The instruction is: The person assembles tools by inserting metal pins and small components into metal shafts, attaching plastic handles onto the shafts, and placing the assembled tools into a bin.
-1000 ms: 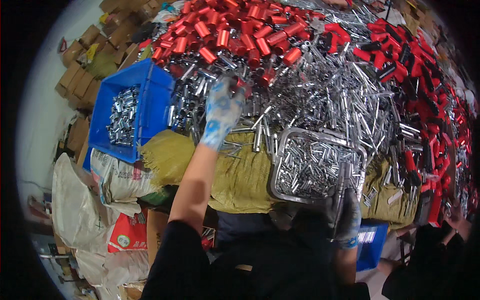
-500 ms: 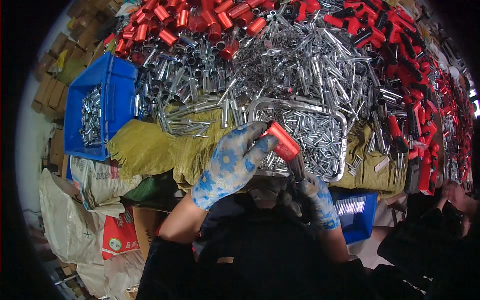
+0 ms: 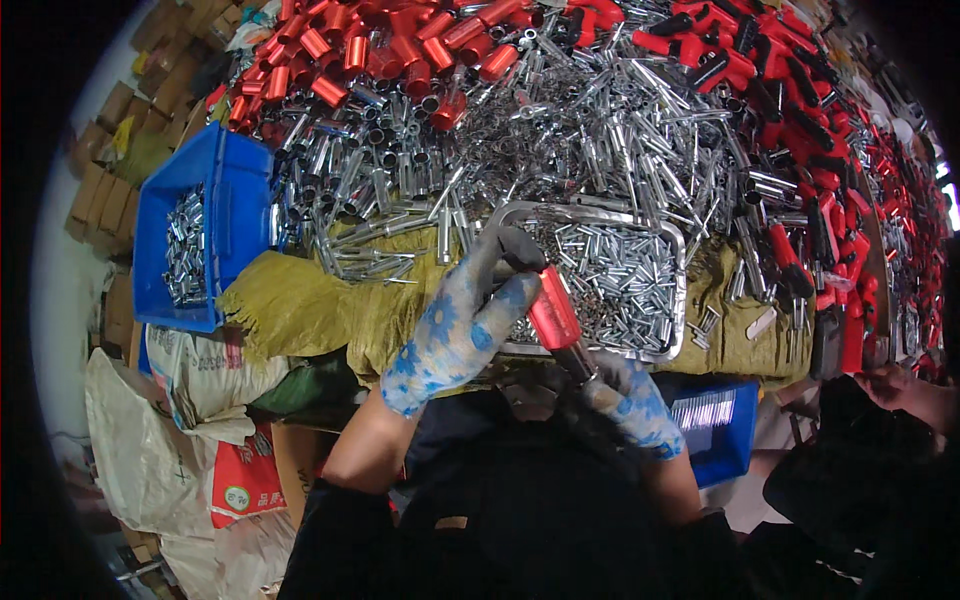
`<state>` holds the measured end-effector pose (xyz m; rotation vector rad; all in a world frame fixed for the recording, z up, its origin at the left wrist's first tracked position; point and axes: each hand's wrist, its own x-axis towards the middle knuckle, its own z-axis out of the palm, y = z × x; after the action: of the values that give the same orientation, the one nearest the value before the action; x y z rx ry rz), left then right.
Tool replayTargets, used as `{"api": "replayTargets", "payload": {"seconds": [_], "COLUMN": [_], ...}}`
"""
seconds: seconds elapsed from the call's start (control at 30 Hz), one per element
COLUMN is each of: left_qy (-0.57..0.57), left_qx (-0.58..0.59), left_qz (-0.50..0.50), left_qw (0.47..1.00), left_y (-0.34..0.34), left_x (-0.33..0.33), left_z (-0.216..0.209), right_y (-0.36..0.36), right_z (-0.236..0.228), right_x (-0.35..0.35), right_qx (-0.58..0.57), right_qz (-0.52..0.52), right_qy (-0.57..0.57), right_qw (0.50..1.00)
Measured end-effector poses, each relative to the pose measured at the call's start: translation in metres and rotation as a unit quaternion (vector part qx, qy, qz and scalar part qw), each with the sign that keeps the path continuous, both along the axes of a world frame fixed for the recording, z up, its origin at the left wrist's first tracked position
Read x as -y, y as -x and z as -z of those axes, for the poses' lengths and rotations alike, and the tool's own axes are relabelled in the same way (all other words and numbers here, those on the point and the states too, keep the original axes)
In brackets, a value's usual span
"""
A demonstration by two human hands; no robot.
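Note:
My left hand (image 3: 455, 325), in a white glove with blue flowers, holds a shiny red metal sleeve (image 3: 553, 310). Its fingers curl round the sleeve's upper end, with the thumb along the side. From the sleeve's lower end sticks out a dark, shiny metal tube (image 3: 574, 361). My right hand (image 3: 630, 405), gloved alike with a dirty palm side, is closed round the tube's lower part. Sleeve and tube form one slanting line in front of me. Just beyond them stands a metal tray (image 3: 683, 290) full of short silver pins (image 3: 625, 270).
Loose silver tubes and rods (image 3: 620, 140) heap up behind the tray. Red sleeves (image 3: 400, 45) lie at the back, red-and-black handles (image 3: 800, 110) at the right. Blue bins stand left (image 3: 228, 200) and lower right (image 3: 738, 425). Another person's hand (image 3: 905, 395) shows at the far right.
The red sleeve has tipped steeper and sits a little lower, in line with the tube. My left fingers have shifted over its upper end. My right hand has turned slightly.

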<state>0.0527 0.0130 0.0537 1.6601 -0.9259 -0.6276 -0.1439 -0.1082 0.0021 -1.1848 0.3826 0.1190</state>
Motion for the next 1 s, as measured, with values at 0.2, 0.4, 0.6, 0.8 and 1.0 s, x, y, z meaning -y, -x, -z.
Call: {"api": "replayTargets", "payload": {"seconds": [0.2,0.4,0.6,0.8,1.0], "left_qy": [0.000,-0.117,0.088,0.000,-0.138], "left_qx": [0.089,0.298,0.262,0.364,0.457], "left_qz": [0.174,0.109,0.193,0.183,0.136], "left_qw": [0.981,0.941,0.942,0.913,0.868], "left_y": [0.010,0.037,0.036,0.044,-0.030], "left_x": [0.009,0.021,0.036,0.045,0.059], "left_z": [0.006,-0.002,0.010,0.002,0.014], "right_y": [-0.002,-0.005,0.007,-0.006,0.007], "right_z": [-0.014,0.001,0.018,0.015,0.020], "right_x": [-0.007,-0.009,0.000,-0.011,0.017], "right_qx": [-0.002,-0.025,-0.047,0.085,-0.113], "right_qz": [0.061,0.135,0.183,0.256,0.271], "right_qy": [-0.046,-0.038,-0.108,-0.005,0.151], "right_qw": [0.997,0.990,0.976,0.963,0.944]}}
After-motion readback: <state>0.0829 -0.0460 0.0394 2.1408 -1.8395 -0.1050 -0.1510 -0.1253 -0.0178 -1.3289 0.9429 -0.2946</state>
